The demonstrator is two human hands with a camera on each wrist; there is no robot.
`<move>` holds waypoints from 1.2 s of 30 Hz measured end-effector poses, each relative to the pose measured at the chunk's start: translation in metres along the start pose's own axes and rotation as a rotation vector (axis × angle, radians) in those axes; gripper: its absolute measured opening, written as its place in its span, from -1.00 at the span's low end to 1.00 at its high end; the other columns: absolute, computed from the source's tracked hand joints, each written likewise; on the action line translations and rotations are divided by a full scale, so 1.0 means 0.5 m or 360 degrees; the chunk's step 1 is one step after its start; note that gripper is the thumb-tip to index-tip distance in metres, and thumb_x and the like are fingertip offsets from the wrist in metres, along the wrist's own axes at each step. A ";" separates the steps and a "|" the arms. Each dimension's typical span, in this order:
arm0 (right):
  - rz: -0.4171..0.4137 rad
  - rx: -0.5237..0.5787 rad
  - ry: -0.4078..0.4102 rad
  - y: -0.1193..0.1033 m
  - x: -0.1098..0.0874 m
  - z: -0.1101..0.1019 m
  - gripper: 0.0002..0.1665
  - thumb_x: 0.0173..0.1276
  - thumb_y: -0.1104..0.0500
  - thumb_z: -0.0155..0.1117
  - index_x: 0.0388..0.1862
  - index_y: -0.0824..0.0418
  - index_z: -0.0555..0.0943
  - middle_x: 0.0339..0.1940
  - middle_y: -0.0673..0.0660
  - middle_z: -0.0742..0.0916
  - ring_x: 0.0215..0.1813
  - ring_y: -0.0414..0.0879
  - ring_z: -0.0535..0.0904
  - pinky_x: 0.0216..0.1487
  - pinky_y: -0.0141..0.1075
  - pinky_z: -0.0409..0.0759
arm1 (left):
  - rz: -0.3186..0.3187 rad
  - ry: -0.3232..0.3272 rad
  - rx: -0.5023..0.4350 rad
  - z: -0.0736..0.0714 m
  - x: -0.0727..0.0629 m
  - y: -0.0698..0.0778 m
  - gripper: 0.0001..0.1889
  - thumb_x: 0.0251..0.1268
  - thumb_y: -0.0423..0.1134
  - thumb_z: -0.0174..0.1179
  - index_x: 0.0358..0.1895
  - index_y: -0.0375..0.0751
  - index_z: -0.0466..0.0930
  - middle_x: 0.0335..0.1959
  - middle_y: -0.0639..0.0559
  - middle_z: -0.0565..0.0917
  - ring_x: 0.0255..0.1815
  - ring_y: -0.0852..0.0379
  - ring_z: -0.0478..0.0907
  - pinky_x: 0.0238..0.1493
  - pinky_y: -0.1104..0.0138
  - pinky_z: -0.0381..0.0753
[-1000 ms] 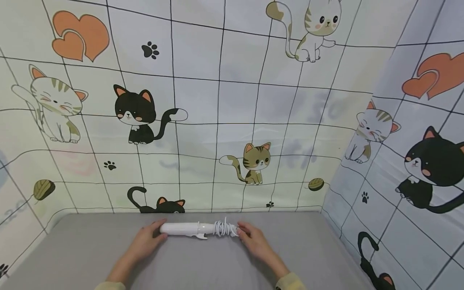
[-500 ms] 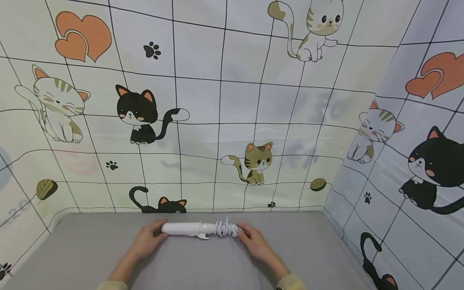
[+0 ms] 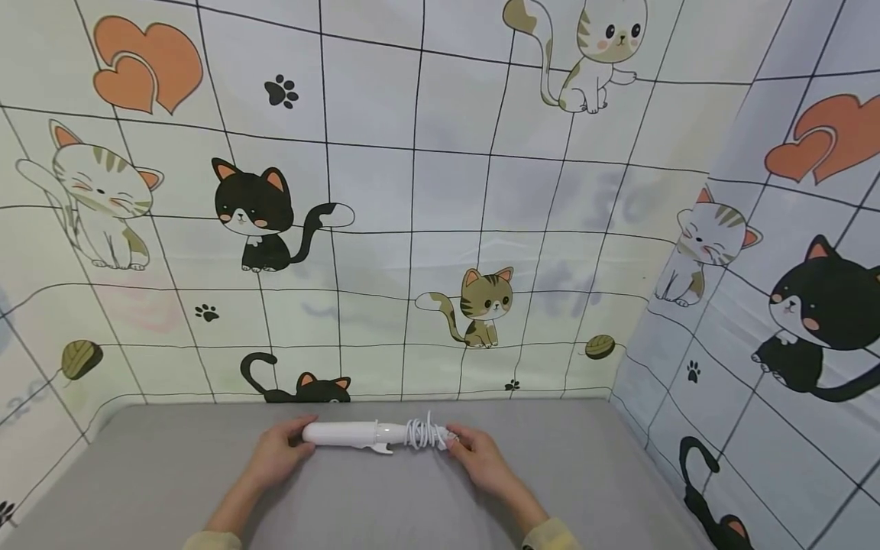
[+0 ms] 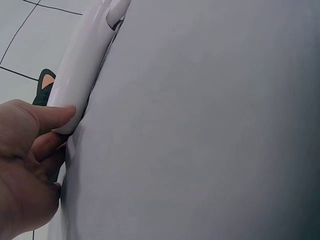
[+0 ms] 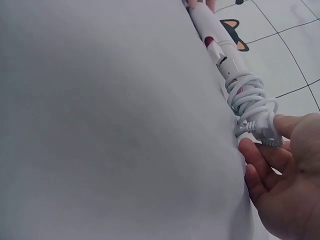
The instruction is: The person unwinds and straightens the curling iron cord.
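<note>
A white curling iron (image 3: 341,434) lies sideways at the back of the grey surface, its small lever (image 3: 382,449) facing the front edge. White cord (image 3: 425,434) is wound in several loops round the handle at its right end. My left hand (image 3: 275,457) holds the rounded left end; in the left wrist view the thumb (image 4: 57,117) lies over the barrel, with the fingers curled beneath. At the other end my right hand (image 3: 484,462) pinches the cord end, where the right wrist view shows the thumb (image 5: 287,125) against the bundled cord.
The grey cloth-covered surface (image 3: 385,504) ends at a back wall sheet (image 3: 374,183) printed with cats, hearts and grid lines. A similar sheet (image 3: 745,328) runs along the right side. Both forearms come in from the front in yellow sleeves (image 3: 550,535).
The head view shifts slightly. Both hands keep their places at the two ends of the curling iron, which stays put.
</note>
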State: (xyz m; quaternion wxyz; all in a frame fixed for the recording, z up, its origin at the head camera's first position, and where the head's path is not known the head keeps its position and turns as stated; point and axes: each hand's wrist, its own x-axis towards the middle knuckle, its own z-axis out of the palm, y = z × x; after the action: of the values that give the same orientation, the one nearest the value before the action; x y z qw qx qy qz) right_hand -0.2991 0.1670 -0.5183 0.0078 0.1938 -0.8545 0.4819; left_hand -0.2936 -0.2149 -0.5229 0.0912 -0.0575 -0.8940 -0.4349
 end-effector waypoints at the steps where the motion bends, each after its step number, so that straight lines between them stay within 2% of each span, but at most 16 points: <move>1: 0.0015 0.0025 0.0001 -0.001 -0.001 0.001 -0.47 0.57 0.15 0.22 0.30 0.54 0.50 -0.22 0.17 0.80 -0.19 -0.07 0.65 -0.14 -0.34 0.63 | -0.0009 0.0005 -0.0017 0.000 0.000 0.000 -0.48 0.15 -0.50 0.39 0.24 -0.46 0.59 0.15 -0.44 0.63 0.22 -0.35 0.56 0.29 -0.20 0.52; 5: 0.0061 0.0123 0.0016 -0.008 -0.003 0.003 -0.49 0.55 0.20 0.23 0.28 0.56 0.50 -0.26 0.19 0.79 -0.27 -0.01 0.67 -0.30 -0.36 0.67 | -0.0029 0.0024 -0.0055 -0.002 -0.003 0.000 -0.47 0.14 -0.50 0.40 0.24 -0.45 0.59 0.12 -0.39 0.67 0.18 -0.28 0.61 0.29 -0.15 0.55; 7: 0.0070 0.0169 0.0024 -0.010 -0.006 0.004 -0.50 0.55 0.22 0.23 0.27 0.58 0.50 -0.27 0.21 0.79 -0.28 0.01 0.69 -0.31 -0.35 0.70 | -0.0033 0.0030 -0.0068 -0.003 -0.005 0.001 -0.48 0.14 -0.49 0.41 0.24 -0.44 0.60 0.12 -0.38 0.68 0.18 -0.27 0.62 0.29 -0.13 0.56; 11: 0.0051 0.0299 0.0025 -0.014 -0.010 0.003 -0.52 0.54 0.29 0.21 0.26 0.65 0.47 -0.25 0.33 0.79 -0.27 0.12 0.73 -0.24 -0.21 0.79 | -0.0036 0.0049 -0.0152 -0.006 -0.010 0.006 -0.49 0.13 -0.53 0.41 0.22 -0.46 0.61 0.12 -0.41 0.66 0.15 -0.27 0.64 0.19 -0.04 0.66; 15: 0.0027 0.0454 -0.0002 -0.025 -0.017 -0.004 -0.50 0.55 0.34 0.19 0.27 0.72 0.39 -0.18 0.48 0.76 -0.23 0.24 0.75 -0.14 -0.12 0.82 | -0.0078 0.0064 -0.0263 -0.009 -0.017 0.014 -0.50 0.13 -0.59 0.38 0.21 -0.47 0.61 0.14 -0.42 0.65 0.11 -0.23 0.67 0.04 0.21 0.77; 19: 0.0043 0.0605 -0.0047 -0.041 -0.027 -0.017 -0.46 0.55 0.36 0.16 0.31 0.76 0.32 -0.12 0.58 0.71 -0.21 0.19 0.76 -0.11 -0.17 0.82 | -0.0090 0.0061 -0.0385 -0.014 -0.024 0.022 -0.49 0.13 -0.62 0.37 0.22 -0.53 0.58 0.17 -0.47 0.61 0.10 -0.26 0.67 -0.01 0.28 0.78; 23: 0.0068 0.0686 -0.0064 -0.057 -0.040 -0.032 -0.43 0.55 0.36 0.16 0.34 0.76 0.28 -0.07 0.59 0.70 -0.17 0.21 0.76 -0.09 -0.21 0.81 | -0.0092 0.0069 -0.0554 -0.017 -0.034 0.032 -0.49 0.14 -0.63 0.37 0.22 -0.56 0.56 0.19 -0.49 0.59 0.10 -0.29 0.67 0.00 0.27 0.78; 27: 0.0119 0.0737 -0.0031 -0.076 -0.066 -0.050 -0.41 0.54 0.37 0.18 0.36 0.74 0.27 0.00 0.57 0.69 -0.13 0.21 0.76 -0.05 -0.21 0.80 | -0.0078 0.0024 -0.0705 -0.020 -0.049 0.043 -0.48 0.15 -0.56 0.42 0.23 -0.53 0.58 0.21 -0.43 0.60 0.11 -0.17 0.68 0.00 0.37 0.76; 31: 0.0167 0.0796 -0.0021 -0.095 -0.092 -0.068 -0.38 0.52 0.37 0.21 0.38 0.72 0.27 0.09 0.59 0.66 -0.14 0.04 0.76 -0.01 -0.22 0.79 | -0.0073 -0.0062 -0.0833 -0.022 -0.065 0.052 -0.46 0.14 -0.48 0.47 0.23 -0.49 0.59 0.21 -0.39 0.61 0.02 0.03 0.72 -0.02 0.42 0.74; 36: 0.0167 0.0822 -0.0050 -0.109 -0.106 -0.079 -0.37 0.52 0.36 0.21 0.39 0.71 0.26 0.12 0.58 0.64 -0.14 -0.05 0.76 0.00 -0.24 0.79 | -0.0019 -0.0175 -0.0885 -0.025 -0.076 0.061 -0.44 0.14 -0.41 0.49 0.25 -0.47 0.58 0.21 -0.27 0.65 -0.08 0.09 0.74 -0.04 0.38 0.75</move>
State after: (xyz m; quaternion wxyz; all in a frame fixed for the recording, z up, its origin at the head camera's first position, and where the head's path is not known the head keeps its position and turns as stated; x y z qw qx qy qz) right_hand -0.2386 0.1915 -0.4630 -0.0801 0.1523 -0.7121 0.6807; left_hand -0.2496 -0.2067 -0.5001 0.0207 -0.0986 -0.7443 -0.6602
